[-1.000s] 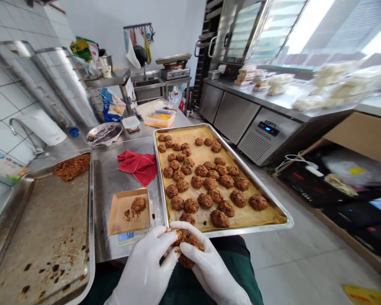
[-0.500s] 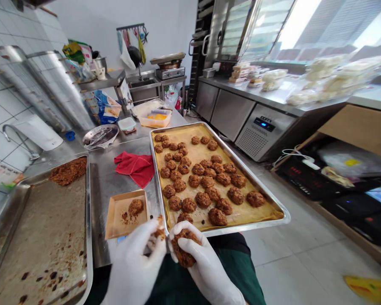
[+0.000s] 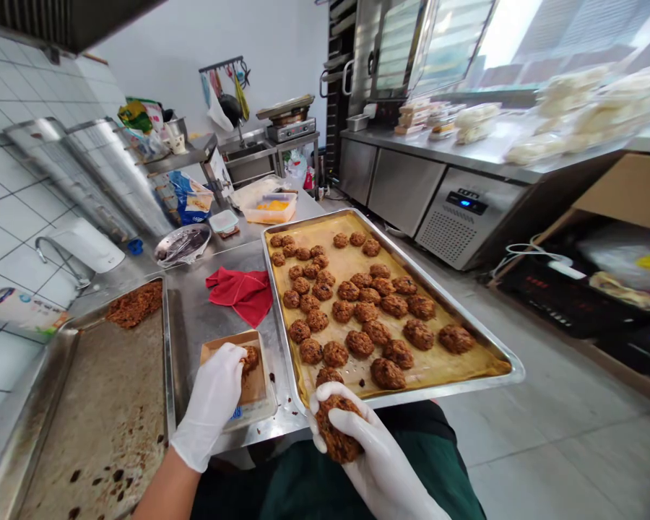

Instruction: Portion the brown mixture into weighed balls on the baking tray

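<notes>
My right hand [image 3: 368, 448], in a white glove, is closed round a brown dough ball [image 3: 336, 433] just below the near edge of the baking tray [image 3: 466, 318]. Several shaped dough balls lie on that tray's brown paper. My left hand [image 3: 214, 401], also gloved, reaches onto the small brown paper tray [image 3: 254, 386] on the scale, its fingertips pinched at the dough lump [image 3: 250, 357] there. Whether they grip the lump or only touch it is hidden.
A large steel tray [image 3: 102, 404] with a dough heap [image 3: 135, 303] at its far end lies to the left. A red cloth [image 3: 243, 292] sits between the trays. Bowls, boxes and bags stand farther back. Steel counters line the right side.
My hands have come apart. The left one moved from the dough ball forward and left onto the paper tray on the scale. The right hand keeps the ball.
</notes>
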Demonstrator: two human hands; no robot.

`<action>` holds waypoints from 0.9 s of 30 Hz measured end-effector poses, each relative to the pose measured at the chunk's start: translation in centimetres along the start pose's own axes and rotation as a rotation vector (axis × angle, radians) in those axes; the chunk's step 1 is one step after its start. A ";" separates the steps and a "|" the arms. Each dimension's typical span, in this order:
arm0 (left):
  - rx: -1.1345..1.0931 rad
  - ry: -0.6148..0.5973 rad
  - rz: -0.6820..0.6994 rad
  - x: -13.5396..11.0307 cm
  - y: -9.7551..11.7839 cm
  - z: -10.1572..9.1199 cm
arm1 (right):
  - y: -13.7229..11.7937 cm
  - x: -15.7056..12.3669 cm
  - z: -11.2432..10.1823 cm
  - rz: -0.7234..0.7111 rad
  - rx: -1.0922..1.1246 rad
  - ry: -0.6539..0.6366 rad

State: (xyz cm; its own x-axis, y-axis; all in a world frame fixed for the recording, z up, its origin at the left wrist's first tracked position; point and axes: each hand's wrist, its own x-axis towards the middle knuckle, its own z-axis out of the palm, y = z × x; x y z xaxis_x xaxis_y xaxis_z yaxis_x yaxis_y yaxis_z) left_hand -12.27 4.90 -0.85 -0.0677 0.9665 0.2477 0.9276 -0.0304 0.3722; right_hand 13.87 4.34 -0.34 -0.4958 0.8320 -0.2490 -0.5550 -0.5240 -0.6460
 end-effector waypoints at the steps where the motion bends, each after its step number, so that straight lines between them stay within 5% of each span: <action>1: 0.002 0.009 0.008 -0.2 -0.3 -0.7 | -0.1 -0.1 -0.1 0.002 0.005 0.005; 6: 0.066 0.238 -0.149 -1.7 -1.3 -6.4 | -1.0 -0.7 -0.5 0.058 0.170 0.038; 8: 0.069 0.220 -0.151 -1.9 -0.7 -7.6 | -1.2 -0.7 -0.5 0.092 0.246 0.036; 12: 0.056 0.091 -0.044 -1.9 0.5 -7.1 | -1.1 -0.4 -0.5 0.123 0.208 0.048; 19: 0.085 0.058 -0.029 -1.9 -0.2 -6.3 | -1.0 -0.6 -0.2 0.096 0.107 -0.087; 27: -0.011 -0.060 0.058 0.2 0.6 -5.2 | -0.7 -0.4 0.0 0.126 0.199 -0.043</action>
State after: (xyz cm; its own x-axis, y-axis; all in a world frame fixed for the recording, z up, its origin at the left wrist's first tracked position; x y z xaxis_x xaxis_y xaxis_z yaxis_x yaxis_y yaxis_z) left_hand -13.62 3.71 4.11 0.0088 0.9765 0.2154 0.9253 -0.0896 0.3684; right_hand 14.52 4.36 0.24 -0.5952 0.7512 -0.2855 -0.6052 -0.6527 -0.4558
